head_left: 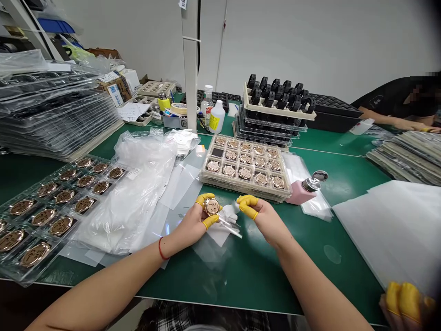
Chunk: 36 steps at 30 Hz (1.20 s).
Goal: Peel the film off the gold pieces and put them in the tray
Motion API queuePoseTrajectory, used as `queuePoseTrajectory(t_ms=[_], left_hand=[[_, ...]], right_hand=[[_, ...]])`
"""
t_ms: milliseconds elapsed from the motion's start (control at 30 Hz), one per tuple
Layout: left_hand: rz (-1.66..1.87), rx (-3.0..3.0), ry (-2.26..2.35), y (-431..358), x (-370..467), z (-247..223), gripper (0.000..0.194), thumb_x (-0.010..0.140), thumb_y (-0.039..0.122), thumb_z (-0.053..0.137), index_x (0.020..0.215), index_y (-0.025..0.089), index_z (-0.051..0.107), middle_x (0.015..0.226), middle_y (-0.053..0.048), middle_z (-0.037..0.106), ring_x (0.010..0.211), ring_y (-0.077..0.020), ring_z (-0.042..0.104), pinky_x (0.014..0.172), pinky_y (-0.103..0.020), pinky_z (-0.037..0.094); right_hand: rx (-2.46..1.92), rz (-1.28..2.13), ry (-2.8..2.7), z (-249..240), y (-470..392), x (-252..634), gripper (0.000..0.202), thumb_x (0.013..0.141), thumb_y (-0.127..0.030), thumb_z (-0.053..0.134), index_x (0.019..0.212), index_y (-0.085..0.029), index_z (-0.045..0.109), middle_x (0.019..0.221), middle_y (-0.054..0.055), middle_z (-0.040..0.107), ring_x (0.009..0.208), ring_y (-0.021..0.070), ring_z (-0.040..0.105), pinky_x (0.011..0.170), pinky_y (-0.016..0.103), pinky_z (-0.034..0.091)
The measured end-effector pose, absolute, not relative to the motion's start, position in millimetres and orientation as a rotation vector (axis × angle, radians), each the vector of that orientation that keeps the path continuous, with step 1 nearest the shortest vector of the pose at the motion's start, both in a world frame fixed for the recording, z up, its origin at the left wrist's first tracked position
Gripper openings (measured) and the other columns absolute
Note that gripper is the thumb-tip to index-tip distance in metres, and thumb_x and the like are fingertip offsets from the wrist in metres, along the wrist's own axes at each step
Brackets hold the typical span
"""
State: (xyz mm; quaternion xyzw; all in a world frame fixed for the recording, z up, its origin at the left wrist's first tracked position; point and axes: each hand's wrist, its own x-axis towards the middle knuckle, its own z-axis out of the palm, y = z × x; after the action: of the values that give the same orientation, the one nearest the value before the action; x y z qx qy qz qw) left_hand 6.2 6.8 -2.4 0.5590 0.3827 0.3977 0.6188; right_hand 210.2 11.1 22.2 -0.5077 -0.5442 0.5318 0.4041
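Note:
My left hand (203,214), in yellow finger cots, grips a rose-gold watch case (211,207) by its edge, its marked back facing up. To the right, my right hand (253,209), also in yellow finger cots, has thumb and fingers pinched together. A small whitish bit shows at those fingertips, too blurred to name. Between the hands lies a crumpled white cloth (229,214), with a clear plastic strip (231,228) just below. Beyond them, a tray (241,187) holds rows of similar watch cases, with one dark compartment at its left.
At left lie a clear tray of watch cases (64,196) and a plastic bag (127,202). A pink pump bottle (300,192) stands right of the middle tray. Black watches (279,94) fill a rear tray. Another person's yellow-capped hand (406,303) is by white sheets (396,225).

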Motion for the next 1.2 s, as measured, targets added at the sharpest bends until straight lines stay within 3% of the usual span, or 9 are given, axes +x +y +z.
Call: queuePoseTrajectory(t_ms=[133,233,333,500,867,1067,1200], left_hand=[[0.795,1.199,0.826,4.5,9.0,1.2,0.049,0.074,0.02,0.066,0.117,0.022,0.042,0.105,-0.004,0.058,0.095,-0.018,0.061,0.089,-0.035,0.049],[0.739,1.233,0.785,0.9,10.9,1.1,0.05,0.075,0.019,0.065,0.118,0.023,0.041,0.108,-0.004,0.058,0.095,-0.0181,0.062,0.086,-0.033,0.05],[0.709,1.293,0.797,-1.4,11.0,-0.3,0.05,0.076,0.018,0.063,0.119,0.023,0.039,0.11,-0.005,0.059,0.095,-0.0185,0.062,0.084,-0.033,0.051],[0.702,1.343,0.792,-2.0,10.9,-1.3,0.046,0.078,0.017,0.061,0.118,0.024,0.041,0.105,-0.003,0.06,0.09,-0.0166,0.063,0.083,-0.033,0.052],[0.716,1.353,0.811,-1.7,11.0,-0.8,0.047,0.077,0.015,0.062,0.118,0.024,0.042,0.107,-0.003,0.06,0.093,-0.0174,0.063,0.085,-0.033,0.052],[0.72,1.336,0.815,-1.3,11.5,-3.1,0.047,0.077,0.017,0.063,0.118,0.025,0.043,0.105,-0.003,0.061,0.093,-0.018,0.063,0.085,-0.033,0.051],[0.724,1.271,0.836,1.0,11.6,-2.4,0.049,0.074,0.02,0.067,0.117,0.024,0.043,0.107,-0.004,0.06,0.094,-0.0186,0.062,0.085,-0.034,0.051]], right_hand=[[-1.178,1.629,-1.146,21.8,5.4,200.0,0.026,0.064,-0.043,0.075,0.074,-0.02,0.068,0.088,0.005,0.064,0.09,0.0219,0.054,0.085,0.035,0.038],[-1.105,1.784,-1.086,17.4,-1.5,188.6,0.028,0.065,-0.045,0.074,0.071,-0.019,0.069,0.075,0.004,0.063,0.078,0.02,0.054,0.078,0.033,0.04],[-1.125,1.796,-1.048,15.7,-5.1,184.7,0.028,0.065,-0.045,0.074,0.068,-0.017,0.068,0.069,0.002,0.06,0.07,0.0167,0.051,0.07,0.029,0.039],[-1.164,1.78,-1.046,17.2,-5.4,185.5,0.026,0.065,-0.041,0.074,0.064,-0.016,0.065,0.067,0.0,0.057,0.066,0.0134,0.046,0.071,0.028,0.036],[-1.205,1.707,-1.052,19.3,-6.7,180.3,0.023,0.063,-0.037,0.072,0.063,-0.017,0.06,0.07,0.0,0.057,0.072,0.0151,0.049,0.069,0.027,0.037],[-1.296,1.589,-1.178,14.8,-7.7,179.9,0.021,0.069,-0.037,0.064,0.069,-0.017,0.059,0.074,0.001,0.06,0.074,0.0164,0.053,0.07,0.028,0.041],[-1.52,1.014,-1.67,13.8,3.0,199.4,0.013,0.078,-0.029,0.057,0.085,-0.018,0.06,0.091,0.005,0.062,0.087,0.0211,0.055,0.078,0.033,0.042]])
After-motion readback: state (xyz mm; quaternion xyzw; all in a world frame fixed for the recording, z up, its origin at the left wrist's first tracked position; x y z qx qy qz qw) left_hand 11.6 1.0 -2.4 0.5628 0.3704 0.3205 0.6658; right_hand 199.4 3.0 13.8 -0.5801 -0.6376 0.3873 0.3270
